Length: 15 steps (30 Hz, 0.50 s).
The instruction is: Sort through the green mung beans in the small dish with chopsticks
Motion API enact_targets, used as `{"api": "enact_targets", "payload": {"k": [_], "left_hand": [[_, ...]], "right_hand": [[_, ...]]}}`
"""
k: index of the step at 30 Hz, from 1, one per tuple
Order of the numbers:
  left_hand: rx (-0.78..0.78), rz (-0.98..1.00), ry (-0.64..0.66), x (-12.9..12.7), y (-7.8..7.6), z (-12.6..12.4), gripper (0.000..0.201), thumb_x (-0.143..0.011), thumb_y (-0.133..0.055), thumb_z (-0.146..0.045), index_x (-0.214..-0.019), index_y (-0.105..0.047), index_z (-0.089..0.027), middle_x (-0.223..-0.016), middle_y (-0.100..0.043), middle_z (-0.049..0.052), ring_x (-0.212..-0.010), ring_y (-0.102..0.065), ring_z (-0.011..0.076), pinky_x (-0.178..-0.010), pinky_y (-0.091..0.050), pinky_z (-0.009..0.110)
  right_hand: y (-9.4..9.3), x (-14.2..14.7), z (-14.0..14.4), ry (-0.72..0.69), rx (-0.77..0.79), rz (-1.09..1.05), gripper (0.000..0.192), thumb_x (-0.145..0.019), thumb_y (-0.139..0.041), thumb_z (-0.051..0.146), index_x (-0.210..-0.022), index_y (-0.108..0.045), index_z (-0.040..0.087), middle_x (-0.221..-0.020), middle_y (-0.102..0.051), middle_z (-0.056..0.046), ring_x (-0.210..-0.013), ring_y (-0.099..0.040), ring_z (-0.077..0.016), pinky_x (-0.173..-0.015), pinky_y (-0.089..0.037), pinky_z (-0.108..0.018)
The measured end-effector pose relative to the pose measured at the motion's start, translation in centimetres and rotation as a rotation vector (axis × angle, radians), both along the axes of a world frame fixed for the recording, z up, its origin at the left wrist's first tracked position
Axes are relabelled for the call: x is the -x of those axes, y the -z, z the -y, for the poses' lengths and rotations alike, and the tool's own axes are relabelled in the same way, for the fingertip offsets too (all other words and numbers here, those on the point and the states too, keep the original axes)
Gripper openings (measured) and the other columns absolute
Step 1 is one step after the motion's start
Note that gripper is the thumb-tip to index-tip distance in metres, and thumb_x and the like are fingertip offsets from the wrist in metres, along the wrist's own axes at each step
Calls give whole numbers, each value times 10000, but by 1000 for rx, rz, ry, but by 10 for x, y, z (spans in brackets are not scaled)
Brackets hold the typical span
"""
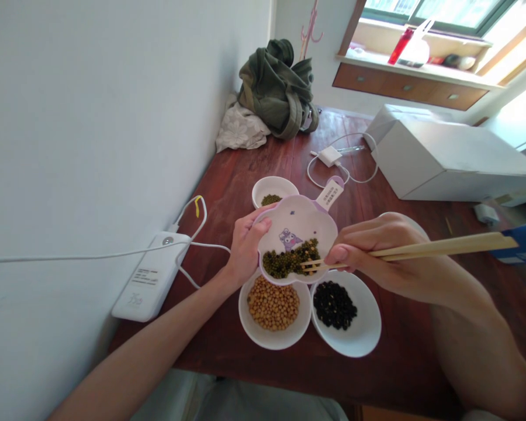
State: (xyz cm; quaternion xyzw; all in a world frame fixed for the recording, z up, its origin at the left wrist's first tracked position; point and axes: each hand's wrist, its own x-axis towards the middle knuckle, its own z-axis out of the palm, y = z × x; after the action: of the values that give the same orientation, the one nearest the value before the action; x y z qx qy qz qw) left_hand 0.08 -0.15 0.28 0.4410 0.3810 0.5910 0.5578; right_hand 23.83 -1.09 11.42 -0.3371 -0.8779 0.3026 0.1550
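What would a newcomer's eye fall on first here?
Probably the cartoon-printed dish in the left hand, with mostly green beans along its near side and the right hand's chopsticks among them. Nearer sit two white bowls, yellow beans left, black beans right. Farther back slumps a dark green bag, near the wall.

Daylight glares through the window (453,13); the near tabletop (405,365) is dim.

Hands (246,242) hold chopsticks (442,247) and a scalloped dish (275,235) of beans (284,264)
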Motion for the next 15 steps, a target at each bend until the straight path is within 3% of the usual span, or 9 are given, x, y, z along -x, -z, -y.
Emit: {"api": "enact_targets", "payload": {"k": [6,15], "left_hand": [[8,-29,-32,0,2,0,400,-862,-684,-425,-1127,-819,-157,-858,-756,59,-702,-586,161,-598,-459,242],[-25,1,8,1,4,-1,407,-881,-679,-414,-1166,-807,-153,-858,-749,61,-712,-582,152,-610,-450,222]], "right_hand": [[-4,2,2,15,10,22,436,-1074,-536,350,-706,-640,140,-606,-518,12,-521,-443,-67,-526,-314,-272],[1,2,2,36,-23,-8,391,-1043,-593,332,-704,-669,153,-601,-537,26,-501,-459,-60,-506,-307,-261]]}}
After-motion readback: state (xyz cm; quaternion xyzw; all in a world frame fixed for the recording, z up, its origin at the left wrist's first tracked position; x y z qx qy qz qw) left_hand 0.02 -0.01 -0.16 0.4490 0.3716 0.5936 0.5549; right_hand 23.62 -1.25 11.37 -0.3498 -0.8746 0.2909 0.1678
